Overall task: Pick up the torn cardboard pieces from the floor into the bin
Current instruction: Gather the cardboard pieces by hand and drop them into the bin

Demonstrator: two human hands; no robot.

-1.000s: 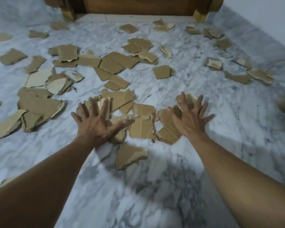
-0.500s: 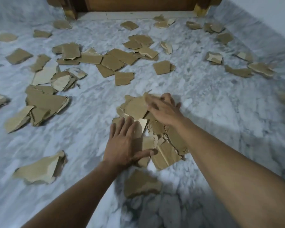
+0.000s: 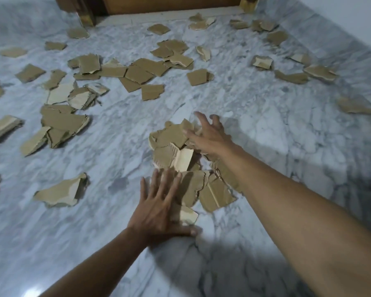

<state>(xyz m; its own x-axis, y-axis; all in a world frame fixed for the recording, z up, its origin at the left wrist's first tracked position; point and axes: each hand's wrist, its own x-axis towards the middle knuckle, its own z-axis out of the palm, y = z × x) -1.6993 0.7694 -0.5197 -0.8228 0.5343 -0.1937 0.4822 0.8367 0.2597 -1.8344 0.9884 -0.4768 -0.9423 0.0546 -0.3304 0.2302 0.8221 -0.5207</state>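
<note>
The left hand [image 3: 159, 209] lies flat and wide at the 6 o'clock edge of a heap of torn cardboard pieces [image 3: 176, 155]. Its fingers are straight and spread over the nearest scraps and its thumb is stretched out towards 3 o'clock on the marble floor [image 3: 116, 151]. It grips nothing. The heap sits in the middle of the view, brown and pale torn faces overlapping, with both forearms running down to it. At the heap's 1 o'clock side the right hand [image 3: 210, 138] rests on the top scraps with its fingers splayed wide and a little bent. It is blurred, and no piece is pinched in it as far as can be seen.

Taking the heap as the dial's centre, a single large scrap [image 3: 60, 191] lies alone at 8 o'clock. A loose stack [image 3: 62, 123] lies at 10 o'clock, well apart from the heap. Farther off, at 11 to 12 o'clock, a wide spread of flat pieces [image 3: 137, 71] overlaps in places. More scattered scraps [image 3: 319, 71] lie at 2 o'clock near the white wall [image 3: 341, 13]. Farthest, at 12 o'clock, a dark wooden panel [image 3: 169, 3] stands behind a pale strip [image 3: 169, 17]
</note>
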